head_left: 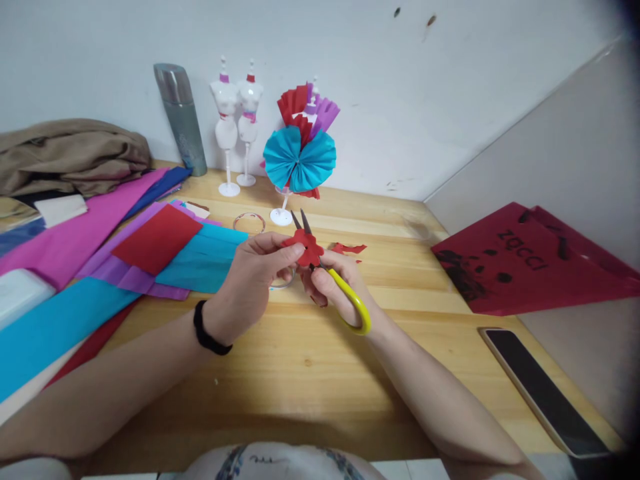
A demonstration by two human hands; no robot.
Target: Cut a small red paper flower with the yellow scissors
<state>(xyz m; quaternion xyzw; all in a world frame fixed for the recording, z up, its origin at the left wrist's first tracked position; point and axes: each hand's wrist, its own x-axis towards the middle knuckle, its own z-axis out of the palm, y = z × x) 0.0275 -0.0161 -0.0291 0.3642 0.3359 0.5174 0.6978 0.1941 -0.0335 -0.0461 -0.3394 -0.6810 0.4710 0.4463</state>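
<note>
Between the thumb and fingers of my left hand (255, 273) is a small red flower-shaped paper piece (311, 251), held over the middle of the table. My right hand (337, 283) is closed round yellow-handled scissors (361, 319), whose dark blades point away from me and show slightly parted behind the flower. The flower hides part of the blades. Red paper scraps (350, 249) lie on the table just beyond my right hand. A clear ring (249, 223) lies behind my left hand, and another ring shows partly under my hands.
Coloured paper sheets (200, 257) spread over the left side. Along the wall stand a bottle (181, 120), two white mannequins (227, 127) and one dressed in pleated paper (300, 159). On the right are a red bag (530, 267) and a phone (545, 390). Brown cloth (75, 153) lies back left.
</note>
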